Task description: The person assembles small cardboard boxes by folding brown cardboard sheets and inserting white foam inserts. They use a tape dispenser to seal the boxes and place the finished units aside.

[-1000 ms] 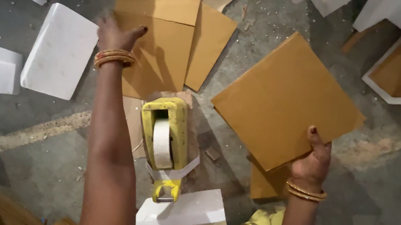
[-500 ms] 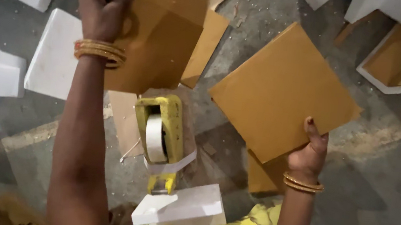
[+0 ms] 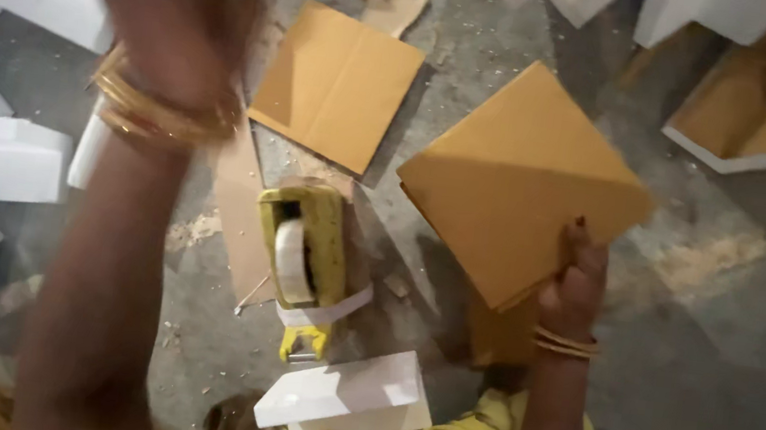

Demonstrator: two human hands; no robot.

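Cardboard sheet held aloft

Right hand (image 3: 572, 285) pinches the brown cardboard sheet (image 3: 522, 178) by its lower corner, above the floor (image 3: 728, 312); left hand (image 3: 170, 18) is raised, blurred, grip unreadable; yellow tape dispenser (image 3: 303, 244) lies between them.

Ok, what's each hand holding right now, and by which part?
The right hand pinches the brown cardboard square at its lower corner. The left hand is raised and blurred; whether it holds anything cannot be told.
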